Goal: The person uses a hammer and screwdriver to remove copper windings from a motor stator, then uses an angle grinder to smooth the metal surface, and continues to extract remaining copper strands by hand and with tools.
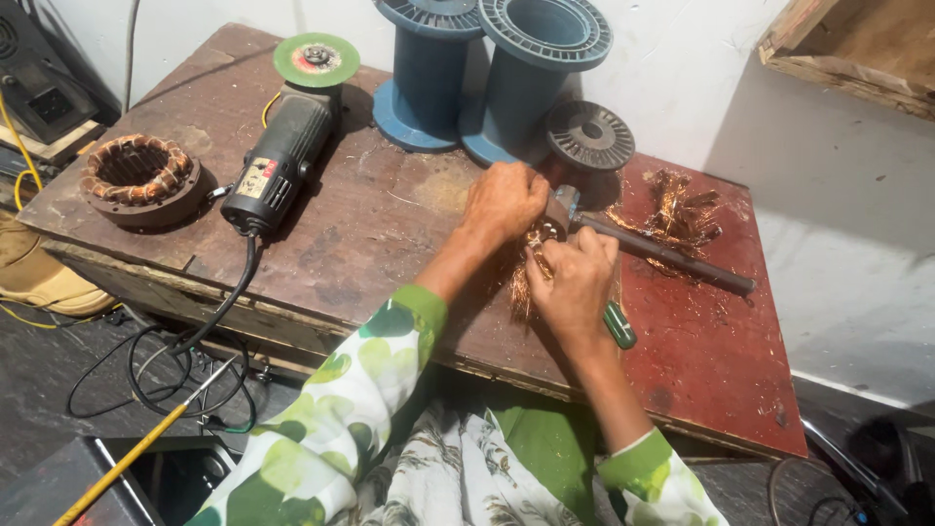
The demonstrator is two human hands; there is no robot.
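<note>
Small motor part pinned by clenched left hand; green-handled tool gripped by right hand. Slip on loose copper strands likely: fingers jabbed, wire ends cutting skin.

Both hands meet, left hand knuckles up, right hand fingers curled.

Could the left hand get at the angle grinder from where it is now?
Probably yes. The left hand rests on the table, and the angle grinder lies to its left with only bare tabletop between.
</note>
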